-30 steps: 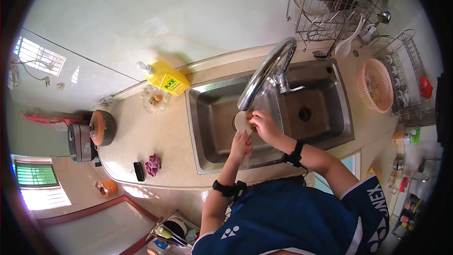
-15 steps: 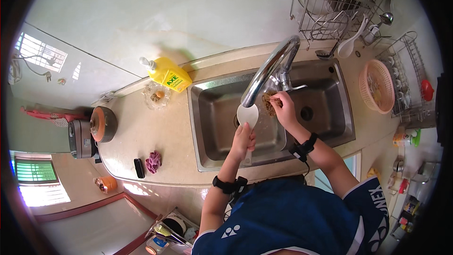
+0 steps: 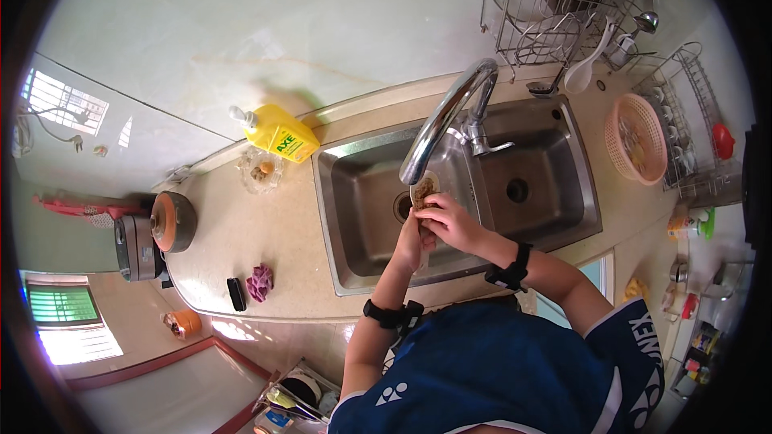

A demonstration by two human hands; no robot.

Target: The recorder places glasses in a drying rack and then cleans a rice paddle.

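Observation:
My left hand point(image 3: 409, 243) is closed round the handle of a white rice paddle point(image 3: 414, 194), held upright over the left sink basin just below the faucet's spout. Against the paddle's head lies a brown, coarse scrubbing pad point(image 3: 427, 187), gripped in the fingers of my right hand point(image 3: 453, 226). Both hands are close together, the right partly covering the paddle and the left fingertips. The chrome faucet point(image 3: 442, 122) arches over the left basin. Whether water runs from it, I cannot tell. The steel double sink point(image 3: 354, 255) lies beneath my hands.
Left of the sink stand a yellow detergent pump bottle point(image 3: 281, 135) and a glass dish point(image 3: 256, 177). A purple cloth point(image 3: 260, 282) and a black object point(image 3: 236, 294) lie near the counter's front edge. To the right are a pink basket point(image 3: 635, 139) and wire racks point(image 3: 547, 28).
My right hand has moved left and nearer to me with the scrubbing pad, from beside the paddle onto its head. The view has shifted slightly.

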